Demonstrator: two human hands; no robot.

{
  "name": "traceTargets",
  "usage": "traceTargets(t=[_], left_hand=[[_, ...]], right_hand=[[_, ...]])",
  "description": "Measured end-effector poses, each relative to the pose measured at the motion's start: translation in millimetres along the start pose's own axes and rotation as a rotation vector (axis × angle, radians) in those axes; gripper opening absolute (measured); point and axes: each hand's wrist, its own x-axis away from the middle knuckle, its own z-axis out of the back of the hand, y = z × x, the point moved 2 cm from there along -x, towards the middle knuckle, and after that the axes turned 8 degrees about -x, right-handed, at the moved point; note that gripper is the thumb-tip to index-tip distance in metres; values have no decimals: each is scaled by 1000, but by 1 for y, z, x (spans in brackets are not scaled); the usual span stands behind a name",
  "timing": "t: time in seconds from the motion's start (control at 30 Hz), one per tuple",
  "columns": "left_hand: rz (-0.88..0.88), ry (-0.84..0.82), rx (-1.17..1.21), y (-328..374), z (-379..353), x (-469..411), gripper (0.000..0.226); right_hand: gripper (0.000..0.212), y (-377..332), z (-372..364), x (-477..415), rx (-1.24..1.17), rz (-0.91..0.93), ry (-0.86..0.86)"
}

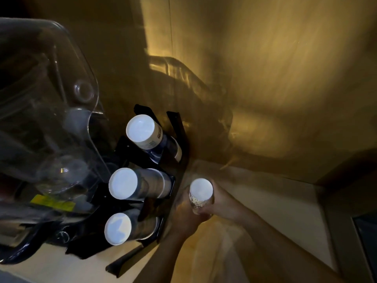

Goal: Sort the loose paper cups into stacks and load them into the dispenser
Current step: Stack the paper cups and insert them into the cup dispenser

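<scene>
A black cup dispenser (179, 127) stands against the wall at centre left. Three stacks of white paper cups sit upside down in it: a far stack (142, 131), a middle stack (130, 183) and a near stack (122, 228). To its right I hold a fourth cup stack (201, 194), bottom up and wrapped in a clear plastic sleeve. My left hand (186, 213) grips its lower part from the left. My right hand (223, 203) grips it from the right. The stack's lower end is hidden behind my hands.
A clear plastic container (51, 111) fills the left side next to the dispenser, with a yellow label (53, 203) low on it. The pale counter (275, 203) runs under my arms to a yellow-lit wall (265, 68). A dark edge (365, 242) lies at the right.
</scene>
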Motion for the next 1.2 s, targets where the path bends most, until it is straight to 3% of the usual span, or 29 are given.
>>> traceTargets(t=[0.13, 0.37, 0.63, 0.9, 1.2], left_hand=[[-23, -15, 112, -2, 4, -6, 77], [-23, -164, 119, -4, 1, -8, 80], [-93, -130, 376, 38, 28, -6, 69], [-396, 6, 407, 115, 99, 22, 72], [-524, 222, 312, 135, 190, 65, 73]], right_hand=[[81, 2, 1, -2, 20, 2, 37], [79, -4, 8, 11, 253, -10, 151], [76, -46, 24, 25, 256, 175, 271], [76, -138, 37, 53, 266, 491, 346], [77, -231, -2, 84, 348, 732, 299]])
